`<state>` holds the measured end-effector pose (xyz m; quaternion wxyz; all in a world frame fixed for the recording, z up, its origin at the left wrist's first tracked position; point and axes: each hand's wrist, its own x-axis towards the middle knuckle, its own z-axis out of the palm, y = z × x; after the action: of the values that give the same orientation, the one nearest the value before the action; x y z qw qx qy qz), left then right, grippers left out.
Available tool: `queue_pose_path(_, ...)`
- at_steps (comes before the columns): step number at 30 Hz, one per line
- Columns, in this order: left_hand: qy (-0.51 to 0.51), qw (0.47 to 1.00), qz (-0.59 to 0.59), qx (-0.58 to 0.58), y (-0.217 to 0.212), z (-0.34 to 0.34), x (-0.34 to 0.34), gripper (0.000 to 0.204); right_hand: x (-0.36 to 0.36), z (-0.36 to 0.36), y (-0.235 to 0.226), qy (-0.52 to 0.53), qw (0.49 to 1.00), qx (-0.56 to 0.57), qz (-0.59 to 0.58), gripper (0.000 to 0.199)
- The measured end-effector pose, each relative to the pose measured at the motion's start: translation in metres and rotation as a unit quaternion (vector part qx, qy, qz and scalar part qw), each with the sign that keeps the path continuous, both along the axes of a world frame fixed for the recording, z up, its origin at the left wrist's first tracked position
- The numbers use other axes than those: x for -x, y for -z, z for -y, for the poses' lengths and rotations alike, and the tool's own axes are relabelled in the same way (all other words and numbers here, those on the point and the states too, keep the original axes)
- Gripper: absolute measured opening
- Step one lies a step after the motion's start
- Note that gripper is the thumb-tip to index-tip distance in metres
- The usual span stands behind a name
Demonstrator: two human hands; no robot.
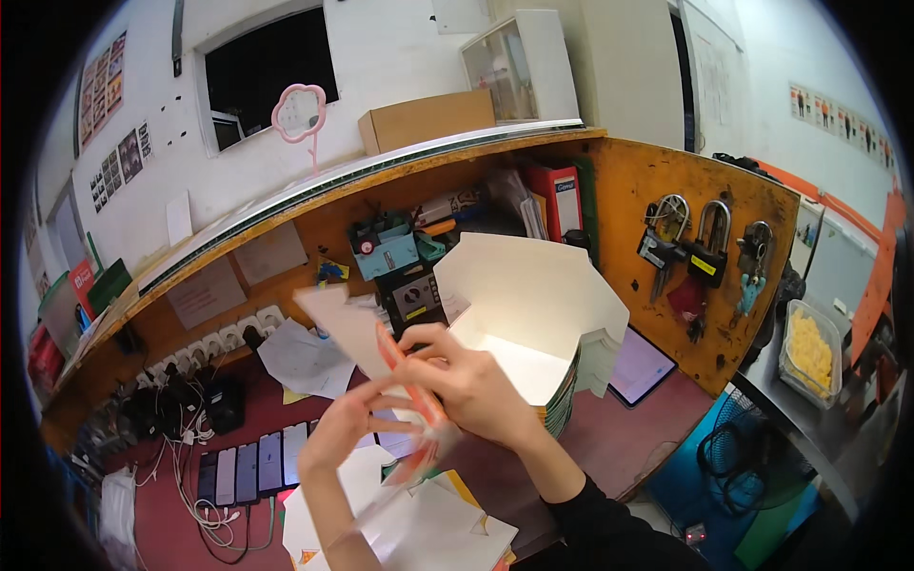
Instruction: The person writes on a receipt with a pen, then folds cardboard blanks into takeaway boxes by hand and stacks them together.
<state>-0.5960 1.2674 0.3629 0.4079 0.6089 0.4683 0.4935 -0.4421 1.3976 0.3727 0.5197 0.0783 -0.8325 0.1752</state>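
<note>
A white paper carton blank (345,324) with an orange printed side stands tilted in front of me, blurred by motion. My right hand (471,385) is closed on its upper edge. Fingers stretched and apart, my left hand (343,428) lies against the blank's near side; I cannot make out a grip there. Below both hands is a pile of flat white carton blanks (428,528) with coloured undersides. Beyond my right hand rises a nested stack of opened white cartons (528,285), its topmost one gaping toward me.
Several phones (248,471) lie in a row at left, beside tangled white cables (181,476) and a power strip (224,338). A tablet (643,366) rests right of the carton stack. Padlocks (707,249) hang on the wooden side panel (752,205). A tub of yellow food (809,352) stands far right.
</note>
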Motion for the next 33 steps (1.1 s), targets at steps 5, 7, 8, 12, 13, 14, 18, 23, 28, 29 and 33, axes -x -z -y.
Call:
queue_pose_path(5,-0.28,0.911,0.229,-0.197,0.017,-0.027,-0.021,0.033,0.008,-0.004,-0.001,-0.365,0.915,0.141,0.095,0.052)
queue_pose_path(7,-0.261,0.9,0.258,-0.237,0.018,-0.027,-0.027,0.035,0.003,-0.003,-0.003,-0.45,0.862,0.175,0.156,0.064)
queue_pose_path(8,-0.231,0.88,0.32,-0.264,0.012,-0.026,-0.038,0.036,0.002,0.0,-0.005,-0.444,0.876,0.15,0.115,0.055)
queue_pose_path(12,-0.017,0.887,0.362,-0.285,0.013,-0.018,-0.035,0.038,0.017,0.013,0.008,-0.39,0.912,0.127,-0.017,0.035)
queue_pose_path(13,-0.016,0.887,0.365,-0.282,0.016,-0.018,-0.035,0.038,0.021,0.022,0.013,-0.387,0.913,0.129,-0.017,0.035)
queue_pose_path(14,-0.06,0.88,0.359,-0.304,0.018,-0.015,-0.035,0.038,0.024,0.035,0.015,-0.407,0.883,0.224,-0.057,0.029)
queue_pose_path(18,-0.252,0.861,0.275,-0.347,0.012,-0.001,-0.036,0.039,0.033,0.037,0.017,-0.322,0.903,0.262,-0.113,0.017)
queue_pose_path(23,-0.347,0.833,0.26,-0.343,0.004,0.004,-0.041,0.048,0.037,0.021,0.015,-0.223,0.957,0.169,-0.069,0.025)
queue_pose_path(28,-0.376,0.835,0.235,-0.327,-0.01,0.021,-0.036,0.043,0.023,0.025,0.005,-0.201,0.975,0.09,-0.023,0.033)
queue_pose_path(29,-0.377,0.846,0.202,-0.317,-0.011,0.023,-0.034,0.044,0.022,0.019,0.007,-0.266,0.96,0.088,0.002,0.031)
queue_pose_path(33,-0.464,0.803,0.172,-0.332,0.0,-0.001,-0.056,0.046,0.031,0.014,0.013,-0.273,0.952,0.129,-0.054,0.027)
